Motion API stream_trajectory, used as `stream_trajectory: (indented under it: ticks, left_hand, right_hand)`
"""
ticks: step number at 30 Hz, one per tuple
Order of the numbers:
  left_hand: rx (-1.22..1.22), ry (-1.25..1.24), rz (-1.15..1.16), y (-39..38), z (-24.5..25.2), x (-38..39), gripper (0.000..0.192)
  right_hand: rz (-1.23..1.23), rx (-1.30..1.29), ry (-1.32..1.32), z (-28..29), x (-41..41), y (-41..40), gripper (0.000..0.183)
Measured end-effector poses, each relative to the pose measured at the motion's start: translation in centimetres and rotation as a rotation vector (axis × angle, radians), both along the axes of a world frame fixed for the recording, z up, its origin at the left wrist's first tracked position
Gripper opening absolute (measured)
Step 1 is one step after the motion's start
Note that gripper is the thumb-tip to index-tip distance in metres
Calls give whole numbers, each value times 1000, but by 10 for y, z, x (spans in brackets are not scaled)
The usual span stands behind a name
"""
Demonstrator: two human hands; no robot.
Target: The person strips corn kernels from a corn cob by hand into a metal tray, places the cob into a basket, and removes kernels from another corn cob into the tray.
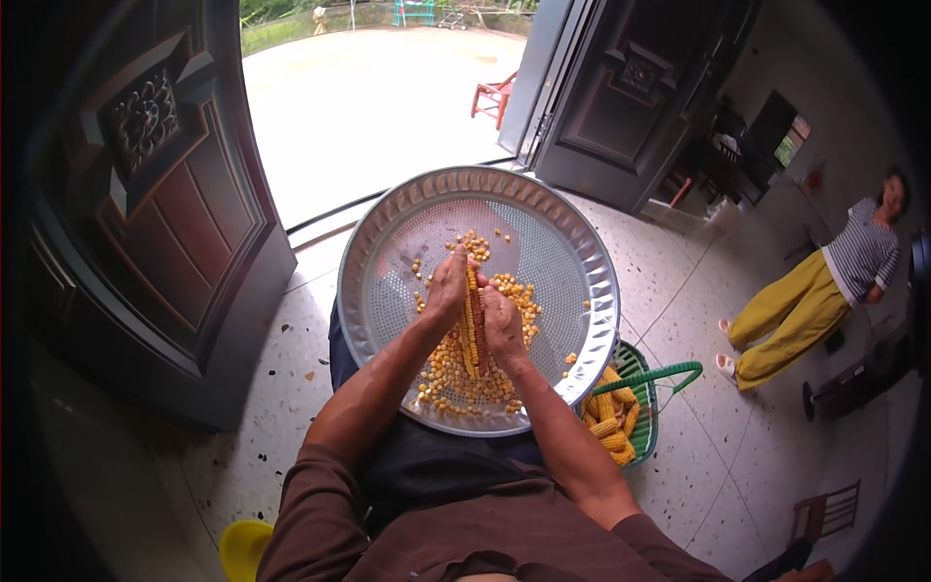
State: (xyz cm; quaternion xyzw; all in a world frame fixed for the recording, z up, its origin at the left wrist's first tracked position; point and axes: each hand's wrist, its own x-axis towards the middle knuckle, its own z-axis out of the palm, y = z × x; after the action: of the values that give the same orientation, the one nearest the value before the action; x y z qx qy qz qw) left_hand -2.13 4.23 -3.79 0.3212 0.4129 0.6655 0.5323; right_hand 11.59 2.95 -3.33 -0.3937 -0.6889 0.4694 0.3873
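Observation:
Both of my hands grip a partly shelled corn cob (471, 327) held lengthwise over a round perforated metal tray (476, 182) on my lap. My left hand (447, 287) wraps the cob's left side, where rows of yellow kernels remain. On the right side, where bare reddish cob shows, my right hand (502, 320) presses with bent fingers. Loose corn kernels (465, 385) lie heaped beneath the hands, with others beyond the cob and to its right. Some fingertips are hidden between the hands.
A green woven basket (646, 429) of corn cobs (618, 425) stands right of the tray. A person (822, 284) stands farther right. Dark carved doors (174, 218) flank the bright doorway; a yellow object (244, 549) is at lower left, a wooden chair (825, 513) at lower right.

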Motion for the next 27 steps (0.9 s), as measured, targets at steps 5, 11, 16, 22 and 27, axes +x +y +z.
stream_trajectory:
  ticks: [5,11,16,22,27]
  left_hand:
    - [90,55,-8,-8,5,2,47]
    - [235,184,14,-8,3,11,53]
    - [260,277,92,-5,-8,11,56]
    - [202,475,201,-11,-3,13,63]
    - [149,489,190,-14,-3,13,67]
  right_hand:
    - [15,21,-64,25,-3,-9,54]
    - [-84,244,-83,13,-12,4,51]
    - [-108,301,-65,9,-15,1,47]
    - [-167,321,-115,9,-14,-4,41]
    - [-260,303,-16,4,-14,-3,43]
